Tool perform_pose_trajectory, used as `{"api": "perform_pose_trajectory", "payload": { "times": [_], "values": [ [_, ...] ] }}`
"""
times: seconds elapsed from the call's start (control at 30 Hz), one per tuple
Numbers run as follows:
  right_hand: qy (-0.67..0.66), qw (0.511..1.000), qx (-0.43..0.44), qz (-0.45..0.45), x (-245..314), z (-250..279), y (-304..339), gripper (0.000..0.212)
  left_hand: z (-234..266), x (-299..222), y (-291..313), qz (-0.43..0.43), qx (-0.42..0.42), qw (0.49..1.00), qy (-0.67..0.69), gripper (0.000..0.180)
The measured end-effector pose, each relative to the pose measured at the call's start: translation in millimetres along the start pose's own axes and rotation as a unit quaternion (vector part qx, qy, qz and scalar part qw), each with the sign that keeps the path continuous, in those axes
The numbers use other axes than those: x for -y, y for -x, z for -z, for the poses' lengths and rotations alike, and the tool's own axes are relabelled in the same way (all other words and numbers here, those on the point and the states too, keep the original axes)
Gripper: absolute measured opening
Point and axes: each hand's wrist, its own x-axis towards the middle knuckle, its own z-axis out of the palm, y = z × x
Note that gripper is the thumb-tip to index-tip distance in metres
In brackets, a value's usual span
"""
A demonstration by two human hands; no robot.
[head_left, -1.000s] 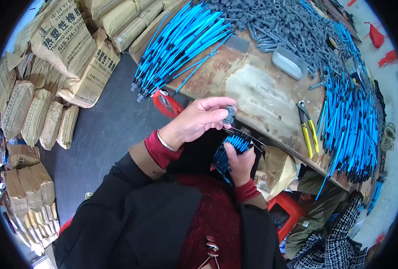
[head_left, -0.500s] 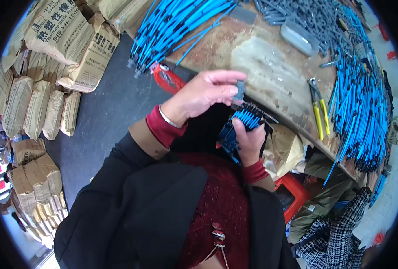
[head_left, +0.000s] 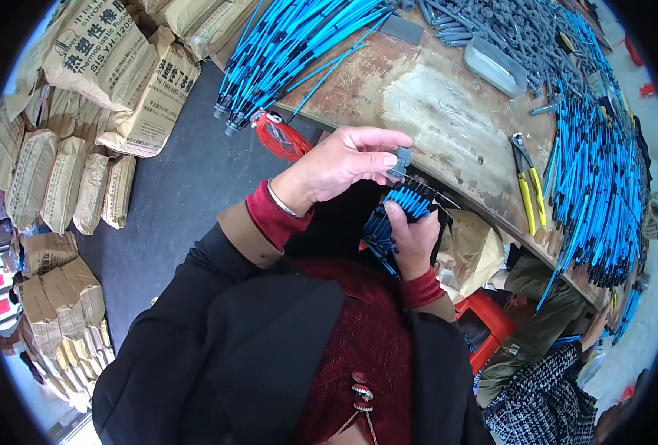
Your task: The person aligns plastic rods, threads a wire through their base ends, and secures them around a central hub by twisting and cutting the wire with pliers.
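Left hand (head_left: 344, 165): grip pinched on a gray plastic fitting (head_left: 402, 157)
Right hand (head_left: 416, 239): grip wrapped round thin blue rods (head_left: 408, 201)
Fitting: just beyond the rods' black ends (their long axis slants toward it), near the worktop (head_left: 448, 104); left hand nearer

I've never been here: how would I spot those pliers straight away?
Find the big wooden table. On it, to the right of the worker's right hand and just left of a large heap of blue sticks, lie the pliers. Their bright yellow handles set them apart from the blue sticks and grey parts.
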Motion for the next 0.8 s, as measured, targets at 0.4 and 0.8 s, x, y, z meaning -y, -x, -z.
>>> {"api": "perform_pose_trajectory", "payload": {
  "times": [0.4,0.8],
  "values": [
    [-0.014,0.999,0.006,-0.04,4.2,1.1,-4.4,0.034,-1.9,-3.8,-0.4,-0.018,0.003,1.0,0.006,0.034],
    [-0.016,0.999,0.002,-0.027,1.1,-0.7,-1.7,0.037,-2.7,2.1,-4.7,-0.003,-0.016,1.0,0.009,0.029]
  ]
}}
